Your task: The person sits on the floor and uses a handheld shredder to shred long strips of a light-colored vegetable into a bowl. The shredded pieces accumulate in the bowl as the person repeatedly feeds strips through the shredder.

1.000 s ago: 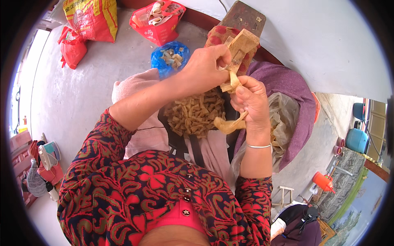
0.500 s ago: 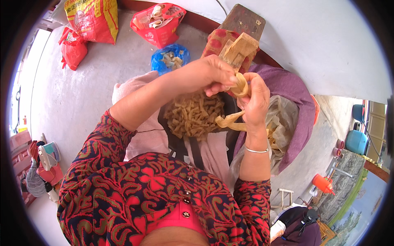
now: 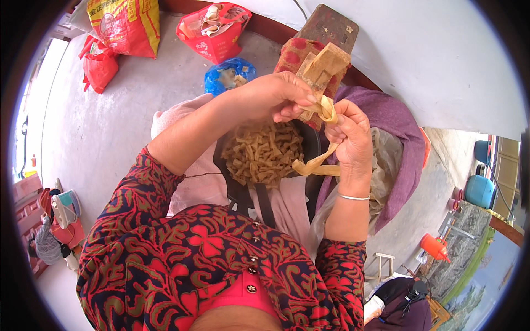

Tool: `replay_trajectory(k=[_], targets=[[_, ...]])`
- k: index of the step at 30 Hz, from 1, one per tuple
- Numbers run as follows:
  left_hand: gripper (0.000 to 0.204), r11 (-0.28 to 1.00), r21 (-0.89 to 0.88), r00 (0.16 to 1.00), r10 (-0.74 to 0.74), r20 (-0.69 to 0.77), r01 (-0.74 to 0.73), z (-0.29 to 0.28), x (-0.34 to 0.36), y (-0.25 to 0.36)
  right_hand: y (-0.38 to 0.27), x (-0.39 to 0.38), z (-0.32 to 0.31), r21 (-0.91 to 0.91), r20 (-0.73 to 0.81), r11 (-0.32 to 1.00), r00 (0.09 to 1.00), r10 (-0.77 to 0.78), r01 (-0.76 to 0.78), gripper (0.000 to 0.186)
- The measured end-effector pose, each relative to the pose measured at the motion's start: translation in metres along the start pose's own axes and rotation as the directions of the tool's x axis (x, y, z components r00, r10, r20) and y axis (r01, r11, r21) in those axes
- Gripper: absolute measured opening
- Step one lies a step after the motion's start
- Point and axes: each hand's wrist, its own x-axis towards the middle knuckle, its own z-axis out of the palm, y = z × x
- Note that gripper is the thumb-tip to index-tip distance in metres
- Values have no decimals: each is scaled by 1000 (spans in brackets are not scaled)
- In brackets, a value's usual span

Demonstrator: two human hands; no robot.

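Observation:
Between my hands is a long, soft, yellowish strip point(image 3: 318, 165), looped into a knot at its top. My left hand point(image 3: 292, 96) pinches the knot's left side with thumb and forefinger. On the other side, my right hand point(image 3: 351, 132) grips the strip with curled fingers. Its loose tail hangs below the right hand and curls over the rim of a dark basin point(image 3: 310, 144). A heap of small tan knotted pieces point(image 3: 262, 154) fills the basin beneath my forearms. What exactly the strip is made of I cannot tell.
Beyond my hands, a wooden block point(image 3: 327, 63) rests on a red-patterned cloth over a bench point(image 3: 334, 25). A clear plastic bag point(image 3: 386, 160) and purple cloth point(image 3: 406, 132) lie right. Blue point(image 3: 229, 74) and red bags point(image 3: 212, 41) stand ahead. A pink towel point(image 3: 190, 190) lies near my lap.
The loop has drawn smaller and tighter into a knot. My right hand has shifted slightly right and down, and the strip's tail now hangs longer below it.

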Motion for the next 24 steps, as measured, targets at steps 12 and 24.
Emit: replay_trajectory(k=[12, 24], targets=[[24, 999, 51, 999, -9, -41, 12, -1, 2, -5, 3, -2, 4, -256, -152, 965, 983, -99, 58, 12], [30, 994, 77, 987, 65, 144, -77, -22, -5, 4, -16, -10, 7, -421, -149, 899, 968, -200, 121, 14]])
